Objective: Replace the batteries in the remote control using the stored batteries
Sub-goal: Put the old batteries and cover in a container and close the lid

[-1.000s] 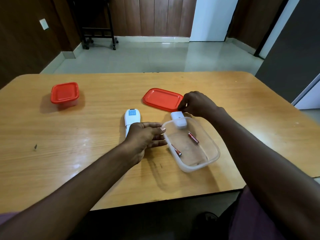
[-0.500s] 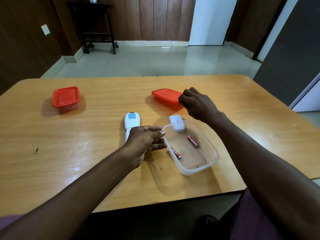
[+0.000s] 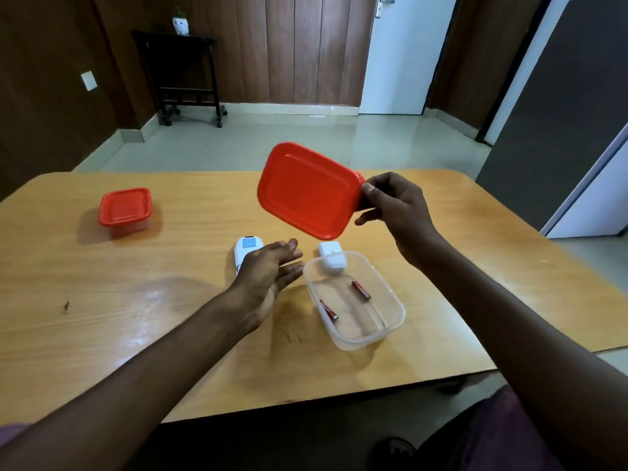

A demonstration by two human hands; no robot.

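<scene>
My right hand (image 3: 396, 212) grips a red rectangular lid (image 3: 306, 190) by its right corner and holds it tilted in the air above the table. Below it stands a clear plastic container (image 3: 390, 329), uncovered, with two red batteries (image 3: 361, 289) (image 3: 328, 309) lying inside. A small white battery cover (image 3: 331, 261) rests against the container's far rim. The white remote control (image 3: 246, 249) lies on the table, partly hidden under my left hand (image 3: 268, 273). That hand hovers open, fingers spread, just left of the container.
A second small container with a red lid (image 3: 125, 209) sits closed at the far left of the wooden table (image 3: 136, 317). The table's front edge runs close to my body. Tiled floor and a dark stand lie beyond.
My right hand has lifted the red lid off the table and tilted it up. My left hand has let go of the container's rim and opened.
</scene>
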